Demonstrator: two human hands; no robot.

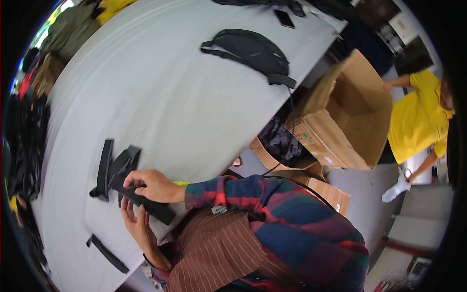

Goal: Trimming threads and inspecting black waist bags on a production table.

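Near the table's front edge I hold a flat black fabric strip point(158, 209) with both hands. My right hand point(158, 186) is over its upper side, fingers curled and pinched at the strip's left part. From below, my left hand point(139, 228) grips the lower edge, its thumb and fingertips against the fabric. Just beyond my fingers lie more black strips, a folded one point(124, 163) and a long narrow one point(103, 168). Another thin black strip point(108, 254) rests left of my left hand. Something small and bright yellow-green point(180, 183) shows beside my right wrist.
The white table point(160, 97) bears a black waist bag point(250, 48) and a dark phone point(283, 18) at the far end. Right of it stand an open cardboard box point(335, 131) and another with black material point(282, 141). Dark garments hang left. A person in yellow point(421, 117) stands right.
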